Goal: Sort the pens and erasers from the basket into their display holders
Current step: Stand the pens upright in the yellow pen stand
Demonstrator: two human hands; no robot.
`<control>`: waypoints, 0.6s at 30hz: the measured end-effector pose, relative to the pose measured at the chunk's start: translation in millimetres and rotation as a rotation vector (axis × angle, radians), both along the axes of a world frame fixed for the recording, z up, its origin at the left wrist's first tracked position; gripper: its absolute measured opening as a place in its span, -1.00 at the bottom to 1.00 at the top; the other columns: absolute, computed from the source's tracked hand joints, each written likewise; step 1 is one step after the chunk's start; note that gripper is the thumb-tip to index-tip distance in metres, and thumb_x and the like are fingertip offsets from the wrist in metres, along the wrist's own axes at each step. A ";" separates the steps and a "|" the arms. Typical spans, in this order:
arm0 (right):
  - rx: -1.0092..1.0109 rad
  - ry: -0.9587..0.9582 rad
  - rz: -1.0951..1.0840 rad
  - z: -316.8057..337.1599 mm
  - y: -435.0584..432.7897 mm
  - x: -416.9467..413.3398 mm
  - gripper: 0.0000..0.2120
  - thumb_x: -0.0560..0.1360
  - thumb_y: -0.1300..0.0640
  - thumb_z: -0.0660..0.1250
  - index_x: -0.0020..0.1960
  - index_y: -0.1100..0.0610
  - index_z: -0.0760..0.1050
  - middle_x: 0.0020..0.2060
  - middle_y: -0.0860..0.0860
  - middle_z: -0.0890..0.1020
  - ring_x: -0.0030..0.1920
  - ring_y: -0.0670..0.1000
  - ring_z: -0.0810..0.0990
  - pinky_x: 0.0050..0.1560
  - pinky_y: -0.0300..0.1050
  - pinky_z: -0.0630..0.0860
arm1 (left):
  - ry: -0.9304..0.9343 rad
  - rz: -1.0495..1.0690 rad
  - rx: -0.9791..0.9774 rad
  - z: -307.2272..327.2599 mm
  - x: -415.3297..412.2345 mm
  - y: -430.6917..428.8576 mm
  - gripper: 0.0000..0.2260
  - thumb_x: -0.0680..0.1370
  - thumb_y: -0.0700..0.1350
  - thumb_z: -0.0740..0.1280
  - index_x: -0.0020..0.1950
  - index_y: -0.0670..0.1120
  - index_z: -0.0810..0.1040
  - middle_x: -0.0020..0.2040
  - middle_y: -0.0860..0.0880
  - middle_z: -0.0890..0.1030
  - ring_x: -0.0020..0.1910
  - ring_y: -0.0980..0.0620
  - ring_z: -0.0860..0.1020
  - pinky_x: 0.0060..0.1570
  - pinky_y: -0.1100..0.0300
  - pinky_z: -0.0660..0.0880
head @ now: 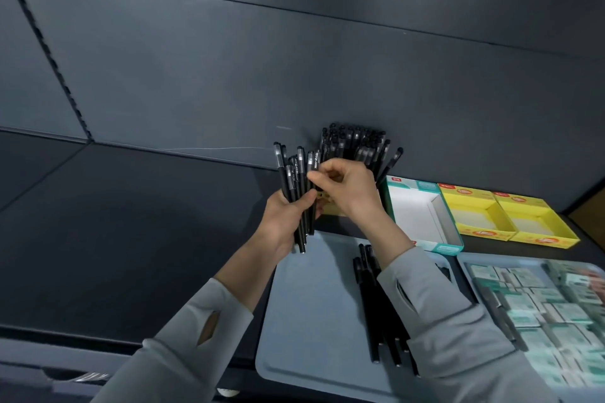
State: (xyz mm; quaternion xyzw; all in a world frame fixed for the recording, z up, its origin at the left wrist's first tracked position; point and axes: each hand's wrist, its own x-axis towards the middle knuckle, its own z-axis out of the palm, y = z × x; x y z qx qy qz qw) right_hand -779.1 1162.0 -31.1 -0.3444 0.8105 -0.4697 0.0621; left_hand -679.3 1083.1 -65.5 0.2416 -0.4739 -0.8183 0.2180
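Observation:
My left hand [288, 216] grips a fanned bunch of black pens [296, 173], caps up, above the dark shelf. My right hand [347, 186] reaches across and pinches the top of one pen in that bunch. Just behind my hands stands a pen holder [357, 144] packed with several upright black pens against the back wall. More black pens [376, 301] lie in the grey basket [301, 321], partly under my right sleeve. A second grey basket [465, 260] at the right is full of green-and-white erasers [543, 304].
A teal display box [422, 216] with a white inside and two yellow display boxes [491, 213] stand in a row on the shelf right of the pen holder. The dark shelf surface [131, 222] stretches to the left. The wall panel rises close behind.

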 end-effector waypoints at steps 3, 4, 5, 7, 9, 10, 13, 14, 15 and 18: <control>-0.021 -0.024 -0.040 -1.4 5.3 -8.9 -0.87 0.51 0.00 0.42 -0.13 0.05 0.63 -0.24 -0.03 0.67 -0.22 -0.04 0.62 -0.08 -0.09 0.58 | -0.067 0.053 -0.045 -3.1 -2.5 0.4 -0.86 0.58 -0.15 0.36 0.10 -0.15 0.58 -0.09 -0.10 0.69 -0.07 -0.04 0.68 0.01 0.04 0.60; -0.044 0.003 -0.091 -1.7 8.1 -13.3 -0.85 0.52 -0.03 0.38 -0.14 0.04 0.61 -0.23 -0.01 0.67 -0.20 0.02 0.64 -0.06 -0.01 0.60 | -0.084 0.084 -0.022 -3.8 -2.8 -1.4 -0.86 0.58 -0.13 0.35 0.11 -0.15 0.56 -0.13 -0.08 0.68 -0.10 -0.01 0.68 -0.01 0.05 0.60; -0.069 0.042 -0.160 -2.0 11.9 -18.2 -0.82 0.54 -0.06 0.34 -0.13 0.04 0.58 -0.23 0.01 0.67 -0.19 0.08 0.65 -0.05 0.08 0.60 | -0.097 0.111 0.006 -3.8 -2.5 -3.5 -0.86 0.59 -0.13 0.33 0.11 -0.15 0.54 -0.17 -0.05 0.66 -0.16 0.02 0.67 -0.05 0.08 0.60; -0.094 0.129 -0.291 -1.9 22.0 -26.8 -0.79 0.57 -0.06 0.27 -0.09 0.07 0.53 -0.23 0.05 0.66 -0.21 0.13 0.64 -0.06 0.16 0.59 | -0.119 0.142 0.017 -3.2 -0.6 -6.9 -0.89 0.62 -0.12 0.29 0.09 -0.14 0.48 -0.26 -0.04 0.57 -0.34 0.06 0.57 -0.24 0.16 0.55; -0.109 0.166 -0.346 -2.8 28.7 -31.1 -0.80 0.62 0.01 0.24 -0.07 0.12 0.50 -0.25 0.05 0.66 -0.28 0.05 0.66 -0.09 0.14 0.60 | -0.115 0.135 -0.028 -3.5 1.2 -8.7 -0.87 0.62 -0.07 0.27 0.05 -0.11 0.41 -0.30 -0.01 0.46 -0.43 0.10 0.38 -0.39 0.20 0.39; -0.121 0.174 -0.342 -3.9 29.8 -31.2 -0.81 0.62 0.04 0.24 -0.07 0.14 0.50 -0.26 0.04 0.66 -0.31 0.00 0.66 -0.11 0.12 0.61 | -0.105 0.122 -0.053 -3.4 2.0 -9.0 -0.84 0.62 -0.03 0.28 0.03 -0.09 0.37 -0.32 0.01 0.41 -0.44 0.11 0.32 -0.41 0.21 0.33; -0.129 0.219 -0.294 -8.1 26.4 -28.9 -0.84 0.63 0.09 0.24 -0.05 0.15 0.51 -0.26 -0.01 0.66 -0.30 -0.13 0.66 -0.11 -0.01 0.63 | -0.066 0.075 -0.087 -2.1 3.5 -8.2 -0.75 0.59 0.08 0.29 -0.02 -0.05 0.29 -0.32 0.04 0.35 -0.43 0.12 0.25 -0.43 0.23 0.27; -0.129 0.228 -0.279 -9.9 23.9 -28.5 -0.84 0.63 0.09 0.25 -0.04 0.15 0.52 -0.25 -0.02 0.66 -0.29 -0.15 0.67 -0.11 -0.04 0.63 | -0.059 0.063 -0.092 -1.2 4.1 -7.4 -0.73 0.58 0.11 0.28 -0.03 -0.04 0.28 -0.31 0.04 0.35 -0.43 0.13 0.25 -0.43 0.24 0.27; -0.130 0.230 -0.270 -11.2 21.2 -28.1 -0.85 0.62 0.09 0.25 -0.04 0.15 0.52 -0.26 -0.02 0.66 -0.28 -0.15 0.67 -0.10 -0.06 0.63 | -0.054 0.052 -0.092 -0.6 4.5 -6.9 -0.71 0.57 0.15 0.27 -0.04 -0.03 0.28 -0.30 0.04 0.36 -0.43 0.13 0.26 -0.44 0.25 0.28; -0.138 0.241 -0.241 -13.4 13.7 -28.0 -0.86 0.62 0.13 0.27 -0.06 0.17 0.53 -0.27 0.00 0.66 -0.30 -0.10 0.68 -0.13 -0.05 0.63 | -0.043 0.055 -0.057 -0.6 4.2 -6.8 -0.74 0.60 0.10 0.25 -0.03 -0.05 0.28 -0.26 0.01 0.40 -0.44 0.14 0.30 -0.46 0.28 0.31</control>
